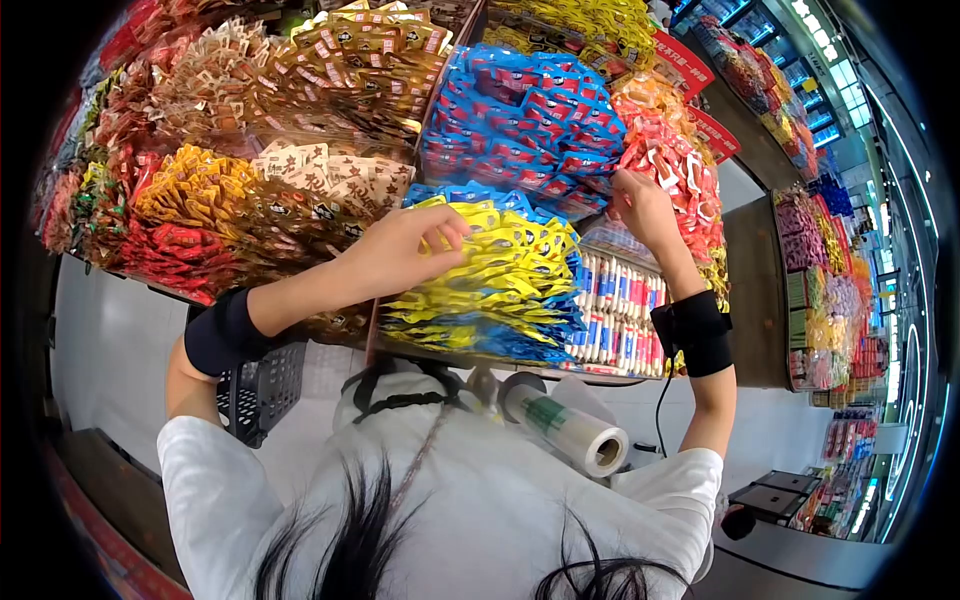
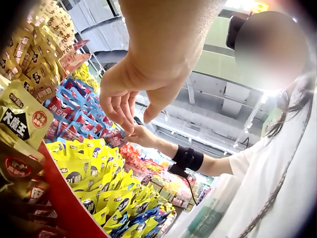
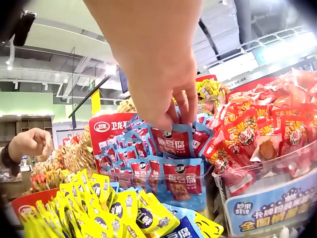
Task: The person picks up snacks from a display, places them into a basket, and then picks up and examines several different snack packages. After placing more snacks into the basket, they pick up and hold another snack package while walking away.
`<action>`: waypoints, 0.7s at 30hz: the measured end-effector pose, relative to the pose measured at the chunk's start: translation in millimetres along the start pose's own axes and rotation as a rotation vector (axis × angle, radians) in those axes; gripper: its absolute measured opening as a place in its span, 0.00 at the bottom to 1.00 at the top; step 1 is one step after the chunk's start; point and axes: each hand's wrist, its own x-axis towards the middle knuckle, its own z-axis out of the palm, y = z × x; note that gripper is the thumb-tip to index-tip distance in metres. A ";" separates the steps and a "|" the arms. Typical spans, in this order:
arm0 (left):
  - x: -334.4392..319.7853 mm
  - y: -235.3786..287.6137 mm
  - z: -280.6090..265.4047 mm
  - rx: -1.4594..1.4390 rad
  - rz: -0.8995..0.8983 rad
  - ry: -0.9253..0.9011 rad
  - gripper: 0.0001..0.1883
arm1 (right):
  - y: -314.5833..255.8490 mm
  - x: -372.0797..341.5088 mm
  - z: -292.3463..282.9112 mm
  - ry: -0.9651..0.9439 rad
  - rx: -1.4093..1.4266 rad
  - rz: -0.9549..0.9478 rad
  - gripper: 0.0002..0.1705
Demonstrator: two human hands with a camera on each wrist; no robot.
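Observation:
My right hand [image 1: 645, 208] is at the right edge of a pile of blue-and-red snack packets [image 1: 520, 110]. In the right wrist view its fingers pinch the top edge of one blue-and-red snack packet [image 3: 171, 141], held upright among others like it. My left hand [image 1: 418, 243] hovers over the yellow snack packets [image 1: 490, 275] with its fingers loosely curled and nothing in them. The left wrist view shows that hand [image 2: 143, 84] above the yellow heap, apart from it.
Red-and-orange packets [image 3: 247, 134] fill a clear-walled bin on the right. Brown and gold packets [image 1: 350, 60] lie to the left. White, red and blue sticks [image 1: 615, 310] stand at the front right. A plastic bag roll [image 1: 580, 430] and a black basket [image 1: 262, 395] are near my body.

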 end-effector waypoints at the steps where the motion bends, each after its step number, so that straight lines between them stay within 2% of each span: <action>1: -1.0 0.5 -0.9 -0.008 -0.003 0.001 0.13 | -0.8 1.9 -1.9 -0.019 0.028 0.025 0.05; 4: -4.1 -0.3 -2.6 -0.035 -0.031 0.000 0.13 | 0.6 4.2 -7.4 -0.069 0.171 0.127 0.08; 6: -5.3 -2.2 -3.6 -0.056 -0.069 -0.005 0.13 | -1.2 8.9 -15.0 -0.008 0.217 0.165 0.08; 8: -5.7 -6.7 -2.3 -0.063 -0.025 0.024 0.13 | 5.3 10.8 -15.6 0.060 0.213 0.143 0.07; 9: -5.6 -9.2 -1.5 -0.067 -0.002 0.037 0.14 | 6.2 13.9 -20.1 0.047 0.226 0.194 0.07; 12: -3.7 -8.4 -2.1 -0.032 0.007 0.027 0.13 | -5.4 23.3 -35.9 0.180 0.389 0.246 0.06; 13: -1.7 -5.8 -2.6 -0.010 0.013 0.025 0.13 | -10.9 28.3 -43.3 0.161 0.534 0.275 0.05; 14: 2.5 -3.2 -1.9 -0.082 -0.071 0.029 0.13 | -19.1 32.9 -48.8 0.134 0.685 0.303 0.05; 15: 6.3 -1.1 -2.3 -0.098 -0.024 0.041 0.14 | -26.7 36.4 -52.8 0.110 0.833 0.333 0.04; 16: 8.9 3.9 -1.4 -0.137 0.016 0.088 0.15 | -38.0 40.0 -51.2 0.135 0.969 0.280 0.04; 17: 11.5 8.9 0.0 -0.175 0.057 0.136 0.16 | -50.9 42.6 -54.5 0.081 1.000 0.304 0.04; 21: 22.1 17.1 8.9 -0.462 0.024 0.185 0.15 | -92.5 47.2 -68.5 -0.119 1.118 0.338 0.04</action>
